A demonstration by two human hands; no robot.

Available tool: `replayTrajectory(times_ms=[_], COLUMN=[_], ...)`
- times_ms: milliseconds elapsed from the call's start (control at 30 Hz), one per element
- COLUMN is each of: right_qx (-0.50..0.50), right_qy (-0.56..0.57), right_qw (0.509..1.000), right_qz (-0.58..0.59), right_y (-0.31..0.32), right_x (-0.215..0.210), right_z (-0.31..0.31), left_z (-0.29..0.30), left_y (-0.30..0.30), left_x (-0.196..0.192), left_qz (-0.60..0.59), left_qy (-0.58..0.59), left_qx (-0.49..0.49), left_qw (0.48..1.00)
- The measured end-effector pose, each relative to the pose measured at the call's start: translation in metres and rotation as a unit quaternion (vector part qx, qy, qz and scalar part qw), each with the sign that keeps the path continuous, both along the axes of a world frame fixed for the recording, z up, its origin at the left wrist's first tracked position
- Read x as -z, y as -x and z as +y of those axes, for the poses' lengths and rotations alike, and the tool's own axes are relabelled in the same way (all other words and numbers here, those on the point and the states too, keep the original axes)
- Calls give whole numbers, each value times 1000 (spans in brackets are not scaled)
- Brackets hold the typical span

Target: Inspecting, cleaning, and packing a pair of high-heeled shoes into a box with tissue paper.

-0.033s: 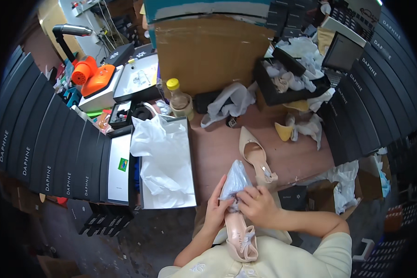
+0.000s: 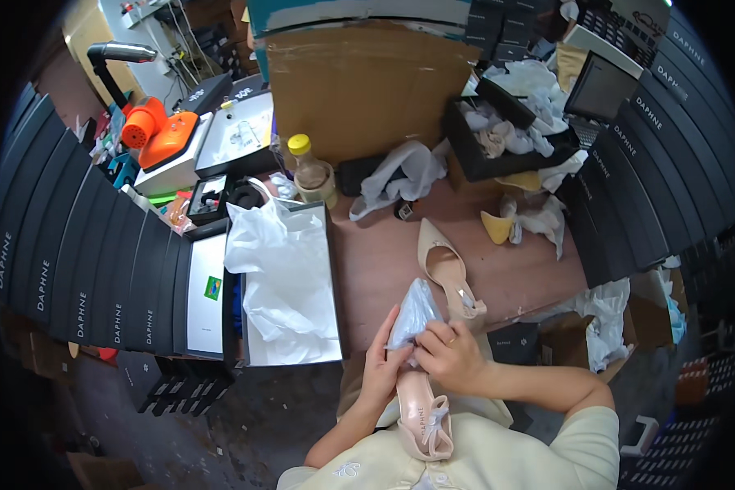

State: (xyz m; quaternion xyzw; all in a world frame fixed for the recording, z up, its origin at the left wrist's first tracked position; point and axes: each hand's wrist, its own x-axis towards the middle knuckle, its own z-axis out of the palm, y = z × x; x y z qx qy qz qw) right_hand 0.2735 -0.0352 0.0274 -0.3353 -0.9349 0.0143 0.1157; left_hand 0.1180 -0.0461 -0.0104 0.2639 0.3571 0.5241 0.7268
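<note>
A beige shoe [image 2: 413,402] with a bow at its heel end rests against my body, its toe pointing away from me. Thin whitish plastic [image 2: 417,309] covers that toe. My left hand [image 2: 379,371] is closed around the left side of the covered toe, thumb on top. The bent fingers of my right hand [image 2: 452,357] pinch the plastic near the shoe's opening; the exact fingertip contact is partly hidden. Just beyond, the matching beige shoe [image 2: 443,260] lies on the brown table [image 2: 376,253], pointed toe away from me.
An open shoe box [image 2: 335,282] with white tissue paper [image 2: 282,273] stands left. Stacked dark boxes [image 2: 90,245] line the left, more boxes [image 2: 645,175] the right. A yellow-capped bottle [image 2: 309,171], crumpled paper [image 2: 404,171] and a yellow insert [image 2: 496,227] lie farther back.
The whole view has shifted slightly. My right-hand fingers have moved a little at the plastic near the shoe's opening; my left hand keeps its hold.
</note>
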Motion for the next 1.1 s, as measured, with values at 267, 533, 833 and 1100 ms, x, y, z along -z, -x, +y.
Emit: replayTrajectory(times_ms=[267, 533, 833, 1100], right_qx=[115, 51, 85, 347], right_qy=[-57, -55, 20, -48], right_qw=[990, 993, 996, 932], right_qz=[-52, -92, -5, 89], right_y=[28, 52, 75, 2], right_x=[15, -1, 34, 31], right_z=[41, 106, 225, 257], left_z=[6, 20, 26, 11], left_y=[-13, -1, 2, -35], left_x=[12, -14, 28, 31], left_qz=[38, -44, 623, 438], left_qy=[49, 14, -373, -571], left_qx=[-42, -89, -242, -222], left_qw=[997, 995, 643, 658])
